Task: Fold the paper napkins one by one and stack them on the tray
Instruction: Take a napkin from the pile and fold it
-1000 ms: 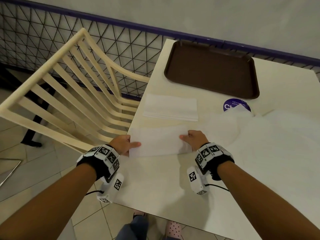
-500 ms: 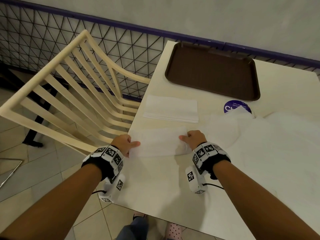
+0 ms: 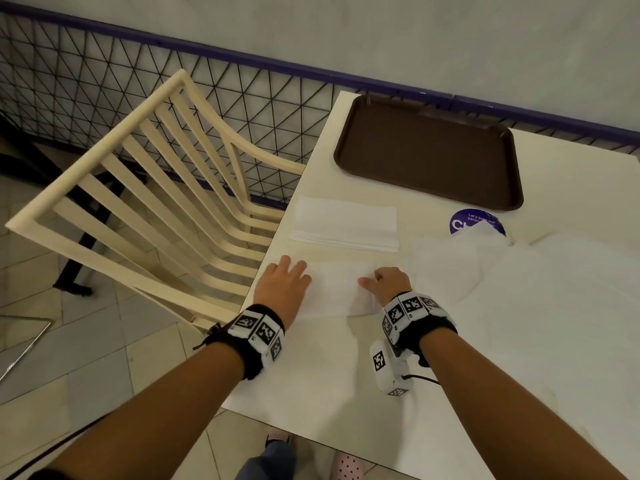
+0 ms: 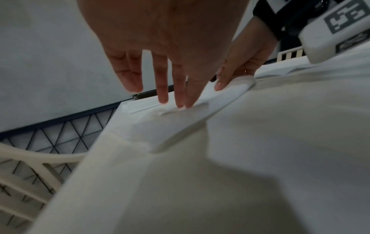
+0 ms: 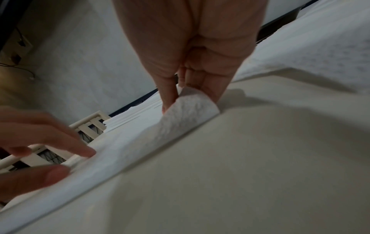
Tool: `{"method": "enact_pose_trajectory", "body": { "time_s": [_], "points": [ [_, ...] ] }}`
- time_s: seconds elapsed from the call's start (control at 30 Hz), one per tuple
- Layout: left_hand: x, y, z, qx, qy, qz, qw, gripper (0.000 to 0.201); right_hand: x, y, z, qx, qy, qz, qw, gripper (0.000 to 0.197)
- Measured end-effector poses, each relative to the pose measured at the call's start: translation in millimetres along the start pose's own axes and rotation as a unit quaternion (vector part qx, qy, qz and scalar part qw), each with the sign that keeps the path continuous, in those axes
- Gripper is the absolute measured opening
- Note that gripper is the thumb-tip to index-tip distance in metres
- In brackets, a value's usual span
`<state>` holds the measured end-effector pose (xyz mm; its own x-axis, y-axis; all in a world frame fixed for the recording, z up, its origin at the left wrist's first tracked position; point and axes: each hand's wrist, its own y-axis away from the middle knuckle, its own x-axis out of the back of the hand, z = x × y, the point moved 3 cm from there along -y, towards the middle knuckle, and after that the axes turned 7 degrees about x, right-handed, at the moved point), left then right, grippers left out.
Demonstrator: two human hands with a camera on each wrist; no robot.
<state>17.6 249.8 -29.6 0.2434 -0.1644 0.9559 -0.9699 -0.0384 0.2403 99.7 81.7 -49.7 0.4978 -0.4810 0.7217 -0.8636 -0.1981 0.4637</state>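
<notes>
A cream worktop [image 3: 311,368] stands beside a slatted chair [image 3: 166,202]. Near its front edge lies the napkin [image 3: 337,289]; the left hand [image 3: 282,289] presses it with straight fingers, and the right hand [image 3: 389,284] pinches its right end. The folded stack [image 3: 344,225] sits behind it, the brown tray [image 3: 429,150] farther back.

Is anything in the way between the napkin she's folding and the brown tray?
Yes, the stack of folded napkins lies on the table between the napkin under her hands and the tray. She could probably lift the napkin over it.
</notes>
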Motion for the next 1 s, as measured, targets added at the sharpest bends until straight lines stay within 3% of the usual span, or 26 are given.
{"method": "enact_pose_trajectory", "body": {
  "time_s": [0.17, 0.3, 0.4, 0.47, 0.53, 0.63, 0.7, 0.77, 1.0],
  "points": [
    [-4, 5, 15, 0.071, 0.106, -0.066, 0.990, 0.056, 0, 1, -1, -0.003, -0.006, 0.005, 1.000, 0.051],
    [-6, 7, 16, 0.086, 0.110, -0.059, 0.988, 0.061, 0, 1, 0, -0.009, -0.007, 0.003, 1.000, 0.050],
    [-6, 8, 16, 0.087, 0.101, -0.050, 0.990, 0.063, 4, 9, -5, 0.018, -0.044, 0.033, 0.998, 0.023],
    [-7, 10, 16, 0.090, 0.094, -0.043, 0.991, 0.064, 4, 24, -12, 0.076, -0.056, 0.075, 0.993, 0.041],
    [-7, 10, 17, 0.093, 0.092, -0.038, 0.991, 0.065, -5, 46, -21, 0.172, 0.086, 0.082, 0.978, 0.051],
    [-6, 11, 17, 0.093, 0.090, -0.030, 0.991, 0.065, -40, 73, -24, 0.284, 0.279, 0.004, 0.917, 0.050],
    [-7, 11, 17, 0.094, 0.090, -0.029, 0.991, 0.065, -58, 81, -19, 0.287, 0.326, -0.053, 0.899, 0.050],
    [-7, 11, 18, 0.095, 0.089, -0.023, 0.991, 0.065, -66, 84, -15, 0.267, 0.323, -0.087, 0.904, 0.051],
    [-11, 10, 19, 0.096, 0.097, -0.024, 0.990, 0.064, -53, 85, 9, 0.210, 0.317, -0.119, 0.917, 0.051]
  ]
}}
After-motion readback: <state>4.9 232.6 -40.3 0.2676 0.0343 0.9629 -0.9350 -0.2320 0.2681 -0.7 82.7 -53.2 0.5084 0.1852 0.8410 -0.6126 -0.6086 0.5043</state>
